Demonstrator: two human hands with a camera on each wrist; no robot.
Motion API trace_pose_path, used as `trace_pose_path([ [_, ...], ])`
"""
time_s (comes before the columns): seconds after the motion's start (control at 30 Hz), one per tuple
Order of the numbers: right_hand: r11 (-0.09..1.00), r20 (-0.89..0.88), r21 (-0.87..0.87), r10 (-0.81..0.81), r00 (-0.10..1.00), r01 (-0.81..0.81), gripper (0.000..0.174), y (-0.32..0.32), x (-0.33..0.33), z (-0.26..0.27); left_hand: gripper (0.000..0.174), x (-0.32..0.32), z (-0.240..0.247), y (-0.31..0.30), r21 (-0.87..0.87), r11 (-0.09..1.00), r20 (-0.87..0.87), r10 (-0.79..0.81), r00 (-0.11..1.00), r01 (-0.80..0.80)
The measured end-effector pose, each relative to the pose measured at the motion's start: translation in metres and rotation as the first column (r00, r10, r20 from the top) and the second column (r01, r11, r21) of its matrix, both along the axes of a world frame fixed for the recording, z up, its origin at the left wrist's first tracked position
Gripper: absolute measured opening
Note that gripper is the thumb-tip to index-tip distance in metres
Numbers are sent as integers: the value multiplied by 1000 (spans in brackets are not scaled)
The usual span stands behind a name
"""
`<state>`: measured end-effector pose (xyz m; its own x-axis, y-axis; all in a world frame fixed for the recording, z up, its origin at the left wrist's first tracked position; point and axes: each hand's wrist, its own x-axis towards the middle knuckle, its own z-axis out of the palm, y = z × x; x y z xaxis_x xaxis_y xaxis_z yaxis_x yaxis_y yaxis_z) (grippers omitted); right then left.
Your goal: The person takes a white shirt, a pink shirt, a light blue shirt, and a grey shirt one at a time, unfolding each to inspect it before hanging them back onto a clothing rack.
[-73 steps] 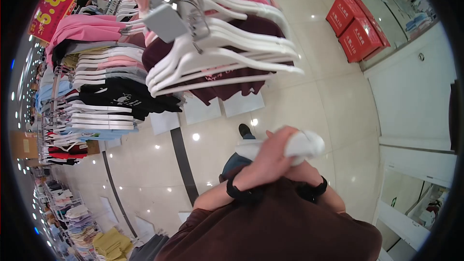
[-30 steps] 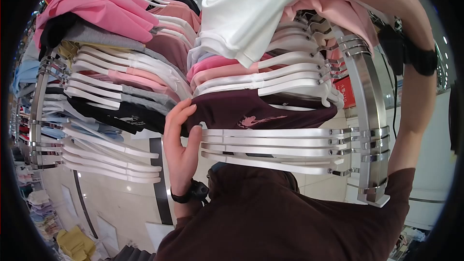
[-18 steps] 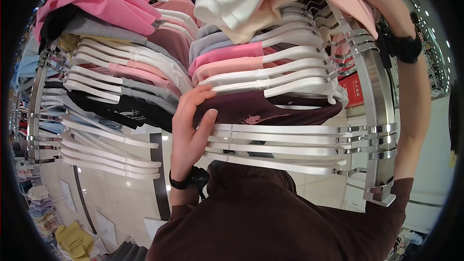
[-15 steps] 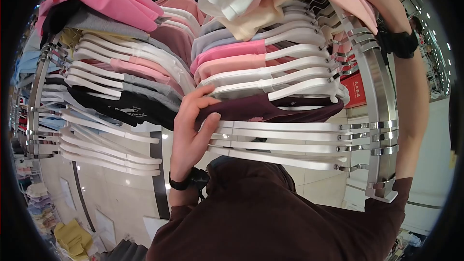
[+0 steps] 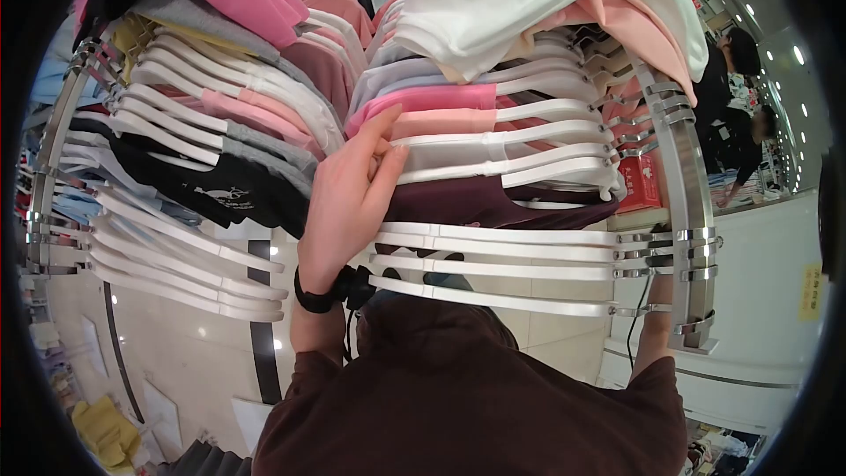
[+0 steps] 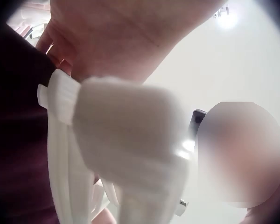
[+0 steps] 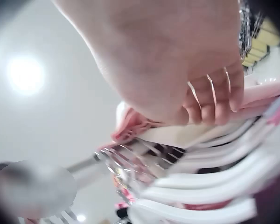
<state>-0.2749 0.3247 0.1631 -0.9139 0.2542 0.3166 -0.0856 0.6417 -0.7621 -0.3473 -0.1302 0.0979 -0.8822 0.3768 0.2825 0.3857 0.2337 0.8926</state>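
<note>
My left hand (image 5: 344, 203) lies at the ends of the hung garments in the head view, its fingertips touching the edge beside a white garment (image 5: 449, 154) and a salmon one (image 5: 454, 121). Just below it hangs a dark maroon shirt (image 5: 449, 203). A white garment (image 5: 493, 13) is draped over the hangers at the top, with pink cloth (image 5: 617, 22) under it. My right hand is hidden in the head view; only its forearm (image 5: 654, 339) shows below the rail. In the right wrist view the right hand (image 7: 163, 60) has loosely bent, spread fingers above pink cloth (image 7: 266, 93).
A metal rail (image 5: 687, 203) holds white hangers (image 5: 493, 269) at the near end. Another rack (image 5: 63, 132) with black and grey shirts stands left. Behind the rail are a red box (image 5: 636, 183), a white cabinet (image 5: 740, 300) and people (image 5: 727, 115).
My right arm has come down from the draped clothes to below the rail. The white garment now spreads over the pink cloth. My left hand has shifted up from the maroon shirt.
</note>
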Motion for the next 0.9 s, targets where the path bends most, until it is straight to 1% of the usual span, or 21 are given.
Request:
trace_pose_path([
  [0.03, 992, 71, -32, 123, 990, -121, 29, -8, 4, -26, 38, -3, 3, 1, 5, 1000, -2, -6, 1000, 6],
  [0.1, 988, 279, -97, 145, 949, -123, 31, -14, 30, -26, 35, -8, 7, 2, -138, 990, 21, -10, 1000, 13],
  [0.13, 987, 291, -131, 130, 948, -95, 31, -18, 32, -22, 30, -11, -2, 6, -67, 997, -78, 39, 996, -44],
  [0.17, 984, 303, -166, 114, 946, -66, 31, -27, 32, -19, 30, -11, -1, 8, -67, 997, -77, 29, 997, -35],
  [0.23, 987, 297, -153, 99, 950, -55, 30, -37, 32, 1, 25, -10, 1, 7, -68, 994, -186, 68, 980, -82],
  [0.27, 989, 279, -140, 95, 956, -58, 30, -39, 31, 3, 22, -9, 2, 6, -65, 995, -133, 67, 989, -77],
  [0.3, 991, 258, -125, 88, 962, -57, 29, -40, 30, 4, 22, -10, 0, 5, -68, 995, -135, 61, 989, -70],
  [0.37, 994, 213, -93, 74, 974, -56, 28, -40, 29, 2, 22, -11, -6, 5, -76, 994, -267, 52, 962, -75],
  [0.4, 995, 195, -82, 71, 978, -55, 27, -40, 27, 2, 22, -13, -9, 6, -73, 995, -272, 46, 961, -68],
  [0.47, 997, 160, -55, 67, 985, -59, 26, -39, 23, -2, 21, -16, -9, 7, 39, 998, -228, -33, 973, 43],
  [0.5, 997, 142, -49, 69, 987, -62, 25, -43, 21, -5, 21, -15, -7, 6, 38, 998, -231, -33, 972, 43],
  [0.57, 997, 129, -32, 77, 989, -73, 24, -40, 14, -9, 20, -9, 0, 6, 59, 993, 8, -107, 994, 106],
  [0.7, 998, 126, -14, 70, 990, -69, 23, -42, 16, -11, 20, -11, 0, 6, 23, 993, 11, -120, 993, 119],
  [0.77, 998, 132, -12, 69, 989, -68, 22, -40, 16, -11, 20, -9, 5, 9, 22, 996, -48, -82, 996, 83],
  [0.8, 998, 132, -17, 66, 989, -65, 22, -44, 20, -11, 22, -7, 11, 10, -17, 998, -114, -63, 992, 61],
  [0.83, 998, 135, -17, 63, 989, -61, 21, -44, 21, -13, 22, -6, 22, 14, -19, 997, -117, -74, 990, 72],
  [0.87, 998, 140, -17, 58, 988, -56, 21, -43, 22, -15, 25, -4, 35, 18, 13, 992, -273, -120, 954, 128],
  [0.9, 999, 146, -12, 52, 988, -51, 21, -43, 23, -18, 28, -1, 49, 21, 38, 981, -423, -155, 893, 188],
])
